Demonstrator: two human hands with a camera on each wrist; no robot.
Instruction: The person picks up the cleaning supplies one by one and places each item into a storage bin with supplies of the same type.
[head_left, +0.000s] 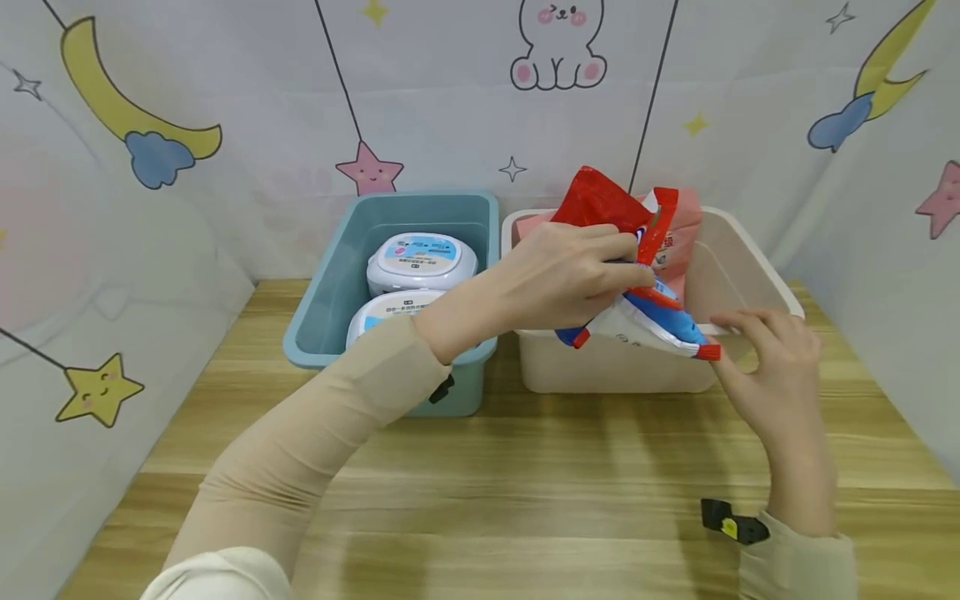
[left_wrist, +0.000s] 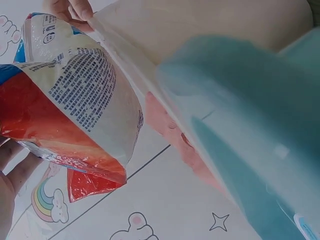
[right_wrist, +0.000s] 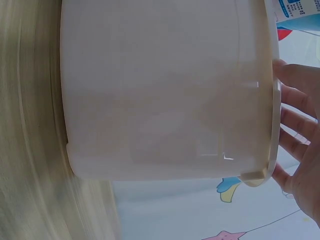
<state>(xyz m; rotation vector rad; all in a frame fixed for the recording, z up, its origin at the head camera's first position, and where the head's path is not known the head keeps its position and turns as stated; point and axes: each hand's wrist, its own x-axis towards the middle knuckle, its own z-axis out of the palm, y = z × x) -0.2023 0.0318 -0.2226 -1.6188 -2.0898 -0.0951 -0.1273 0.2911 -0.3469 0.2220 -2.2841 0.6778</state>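
My left hand (head_left: 573,271) grips a glossy, plump red, white and blue plastic bag (head_left: 660,321) above the front rim of the cream bin (head_left: 600,367). Dense blue print covers the white side of this bag (left_wrist: 85,85) in the left wrist view. My right hand (head_left: 776,367) holds the bin's rim near its front right corner, thumb outside and the other fingers reaching over. In the right wrist view, the fingers (right_wrist: 297,120) pass behind the rim. A pink package (head_left: 682,242) stands inside the cream bin, partly hidden by the bag.
Left of the cream bin stands a teal bin (head_left: 322,283) with two white lidded tubs (head_left: 420,258) inside; my left forearm crosses over its front corner. Both bins are on a wooden table (head_left: 525,500). A patterned white cloth (head_left: 450,100) hangs behind and at the sides.
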